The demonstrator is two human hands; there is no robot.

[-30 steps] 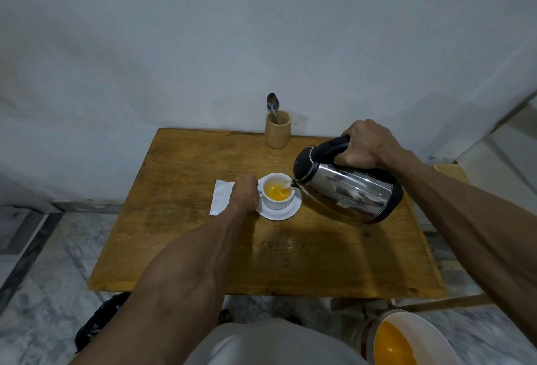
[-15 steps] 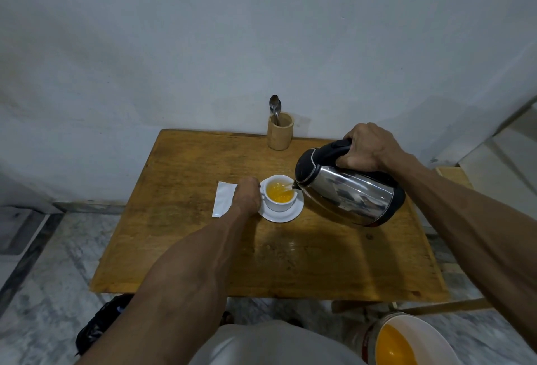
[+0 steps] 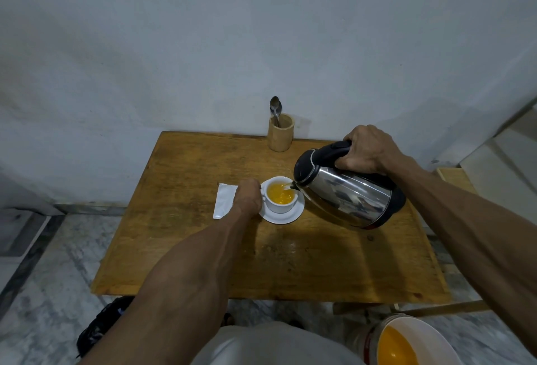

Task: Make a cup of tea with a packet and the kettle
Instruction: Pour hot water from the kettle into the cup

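A white cup [image 3: 280, 207] sits on a white saucer [image 3: 293, 217] near the middle of the wooden table [image 3: 186, 263]. The cup holds orange-yellow liquid. My left hand [image 3: 247, 197] grips the cup at its left side, by the handle. My right hand [image 3: 364, 151] is closed on the black handle of a steel kettle [image 3: 348, 193], tilted left with its spout over the cup's rim; a thin stream runs into the cup. A white packet [image 3: 223, 200] lies flat on the table just left of my left hand.
A wooden holder [image 3: 280, 133] with a spoon [image 3: 275, 107] stands at the table's back edge by the wall. A white bucket [image 3: 412, 341] with orange liquid sits on the floor at lower right. A dark bag [image 3: 98, 327] lies under the table's front left.
The liquid in the cup has risen while the kettle stays tilted over it. Both hands hold their places.
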